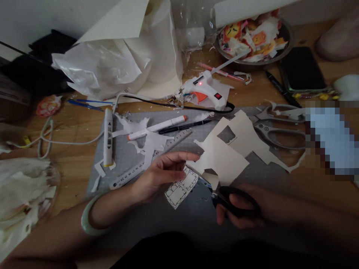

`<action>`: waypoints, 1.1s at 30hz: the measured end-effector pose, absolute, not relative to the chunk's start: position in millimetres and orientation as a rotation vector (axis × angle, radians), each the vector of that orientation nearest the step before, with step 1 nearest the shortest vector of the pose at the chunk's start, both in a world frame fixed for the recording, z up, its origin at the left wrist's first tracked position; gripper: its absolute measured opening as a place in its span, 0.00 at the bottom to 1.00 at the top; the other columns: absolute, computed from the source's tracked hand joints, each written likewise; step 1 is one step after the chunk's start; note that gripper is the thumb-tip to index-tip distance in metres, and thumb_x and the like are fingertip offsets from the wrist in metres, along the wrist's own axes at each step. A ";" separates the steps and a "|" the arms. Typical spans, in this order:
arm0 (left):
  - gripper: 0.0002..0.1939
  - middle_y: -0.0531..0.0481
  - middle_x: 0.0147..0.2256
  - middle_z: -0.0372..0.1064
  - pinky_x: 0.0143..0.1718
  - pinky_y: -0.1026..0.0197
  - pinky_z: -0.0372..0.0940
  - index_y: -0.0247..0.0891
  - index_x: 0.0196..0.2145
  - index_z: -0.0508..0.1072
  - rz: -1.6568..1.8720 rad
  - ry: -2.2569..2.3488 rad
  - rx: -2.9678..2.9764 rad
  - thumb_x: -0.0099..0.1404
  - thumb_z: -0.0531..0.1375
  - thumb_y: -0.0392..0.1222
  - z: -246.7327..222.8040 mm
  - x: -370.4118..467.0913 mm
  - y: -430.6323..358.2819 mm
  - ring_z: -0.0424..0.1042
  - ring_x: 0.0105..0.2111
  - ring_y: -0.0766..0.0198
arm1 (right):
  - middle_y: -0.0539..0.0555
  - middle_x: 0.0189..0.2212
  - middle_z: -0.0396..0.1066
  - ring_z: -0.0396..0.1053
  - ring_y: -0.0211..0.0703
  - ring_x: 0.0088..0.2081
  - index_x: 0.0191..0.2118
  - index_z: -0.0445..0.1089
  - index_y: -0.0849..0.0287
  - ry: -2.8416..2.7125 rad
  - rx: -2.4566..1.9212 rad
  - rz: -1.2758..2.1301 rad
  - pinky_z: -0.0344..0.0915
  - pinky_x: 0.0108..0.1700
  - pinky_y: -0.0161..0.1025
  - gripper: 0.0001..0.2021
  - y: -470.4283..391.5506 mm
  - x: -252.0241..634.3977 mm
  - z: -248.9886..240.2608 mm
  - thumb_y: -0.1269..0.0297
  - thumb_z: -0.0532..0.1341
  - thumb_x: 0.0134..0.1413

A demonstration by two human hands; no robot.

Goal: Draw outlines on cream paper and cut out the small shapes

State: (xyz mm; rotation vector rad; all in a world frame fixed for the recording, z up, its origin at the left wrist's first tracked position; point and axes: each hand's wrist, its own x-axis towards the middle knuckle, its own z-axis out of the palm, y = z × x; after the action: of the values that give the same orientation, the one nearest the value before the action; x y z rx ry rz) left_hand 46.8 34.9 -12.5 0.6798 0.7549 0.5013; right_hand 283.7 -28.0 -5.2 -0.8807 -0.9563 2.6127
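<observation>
Between the thumb and fingers of my left hand is a small white paper piece with black scalloped outlines drawn on it. My right hand grips black-handled scissors through their loops. Their blades point up and left, at the upper right edge of the drawn piece; part of the blades is hidden by paper. Just beyond the blades lie cream card offcuts with cut-out holes. Below everything is a grey cutting mat.
A white glue gun with a lit red light lies behind the mat. Large grey scissors, a steel ruler, markers and paper scraps surround the hands. A metal bowl of scraps stands behind, near a phone.
</observation>
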 end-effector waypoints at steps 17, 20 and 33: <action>0.19 0.49 0.38 0.73 0.29 0.67 0.59 0.42 0.43 0.79 0.509 0.790 0.762 0.53 0.66 0.32 -13.1 46.6 35.9 0.67 0.32 0.66 | 0.38 0.08 0.47 0.44 0.28 0.10 0.27 0.69 0.66 -0.473 -0.718 2.588 0.44 0.13 0.30 0.25 -35.9 281.0 -19.8 0.44 0.59 0.54; 0.19 0.48 0.35 0.72 0.29 0.67 0.58 0.42 0.45 0.78 0.473 0.751 0.776 0.54 0.66 0.33 -15.2 45.4 35.7 0.67 0.32 0.65 | 0.38 0.08 0.47 0.44 0.29 0.09 0.26 0.69 0.65 -0.440 -0.647 2.620 0.42 0.12 0.30 0.25 -36.0 280.3 -21.5 0.43 0.57 0.54; 0.20 0.48 0.40 0.73 0.34 0.68 0.60 0.41 0.47 0.76 0.438 0.666 0.731 0.56 0.65 0.30 -14.2 46.6 35.6 0.69 0.34 0.66 | 0.38 0.10 0.46 0.43 0.28 0.12 0.27 0.66 0.64 -0.472 -0.714 2.588 0.43 0.16 0.30 0.22 -36.5 281.5 -21.3 0.46 0.59 0.56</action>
State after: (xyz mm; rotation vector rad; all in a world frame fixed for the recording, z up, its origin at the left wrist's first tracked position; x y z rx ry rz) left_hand 46.6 35.6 -14.2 0.7311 0.6659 0.4380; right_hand 281.5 -36.5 -21.3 -0.7139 -0.4719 2.5878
